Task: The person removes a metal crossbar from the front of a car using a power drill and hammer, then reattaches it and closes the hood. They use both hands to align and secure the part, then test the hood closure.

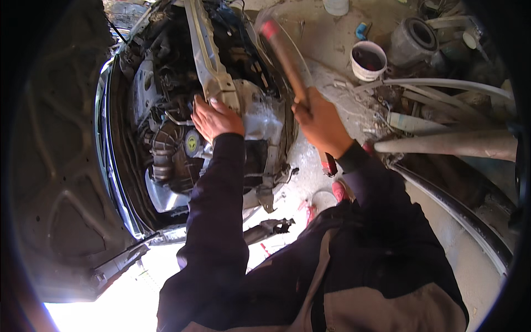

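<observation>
Raised in my right hand (323, 122) is a long-handled hammer (290, 63). Its brown shaft shows red near the upper part and at the lower end. Motion smears the head at the top. My right fingers wrap the handle, to the right of the car's front. My left hand (218, 120) lies over the near end of a pale metal crossbar (206, 55), fingers bent against it; the undersides of the fingers are hidden. Below that bar end, the engine bay (166, 105) shows a ribbed air hose (163, 146) and a round cap with a yellow-green mark (192, 144).
The raised hood (66, 166) fills the left side. On the right floor stand a white bucket (369, 62) with dark contents, a wheel-like round part (415, 39), a thick pale pipe (448, 145) and a long curved dark strip (459, 213). My red shoes (340, 191) are beside the car's front.
</observation>
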`<action>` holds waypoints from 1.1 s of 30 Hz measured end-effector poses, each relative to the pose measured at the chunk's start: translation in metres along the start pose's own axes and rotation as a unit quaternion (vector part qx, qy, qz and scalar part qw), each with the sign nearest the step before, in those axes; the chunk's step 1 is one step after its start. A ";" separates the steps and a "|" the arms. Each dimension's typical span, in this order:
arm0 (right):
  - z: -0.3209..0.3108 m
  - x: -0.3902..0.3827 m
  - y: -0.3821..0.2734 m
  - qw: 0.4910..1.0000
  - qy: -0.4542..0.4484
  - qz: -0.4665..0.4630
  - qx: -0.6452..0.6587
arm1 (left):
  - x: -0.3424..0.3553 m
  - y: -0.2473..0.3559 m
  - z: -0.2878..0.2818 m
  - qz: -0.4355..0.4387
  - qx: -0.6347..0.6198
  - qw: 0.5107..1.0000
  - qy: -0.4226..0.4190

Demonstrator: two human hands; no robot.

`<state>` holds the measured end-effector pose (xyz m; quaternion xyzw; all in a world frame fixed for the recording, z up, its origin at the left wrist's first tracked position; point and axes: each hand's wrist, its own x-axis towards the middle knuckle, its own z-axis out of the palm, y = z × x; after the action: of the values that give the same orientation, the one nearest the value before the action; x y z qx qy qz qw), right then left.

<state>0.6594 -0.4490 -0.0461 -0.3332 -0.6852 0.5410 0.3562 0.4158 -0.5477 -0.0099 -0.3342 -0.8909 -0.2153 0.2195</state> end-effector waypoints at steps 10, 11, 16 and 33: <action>-0.001 0.015 -0.064 0.934 0.128 -0.110 0.315 | 0.001 0.000 0.000 0.008 0.010 1.000 0.000; 0.026 0.002 -0.052 0.974 0.036 -0.019 0.221 | 0.000 0.001 0.001 0.010 0.011 1.000 0.002; 0.041 -0.013 -0.002 0.933 -0.254 0.249 0.054 | 0.003 0.004 0.006 -0.022 0.022 1.000 -0.002; 0.044 -0.007 -0.049 0.877 -0.185 0.395 0.201 | -0.002 -0.004 0.008 -0.019 0.012 1.000 -0.005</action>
<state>0.6224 -0.4864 -0.0059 -0.3913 -0.4263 0.8146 0.0390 0.4127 -0.5468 -0.0187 -0.3156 -0.9006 -0.2076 0.2151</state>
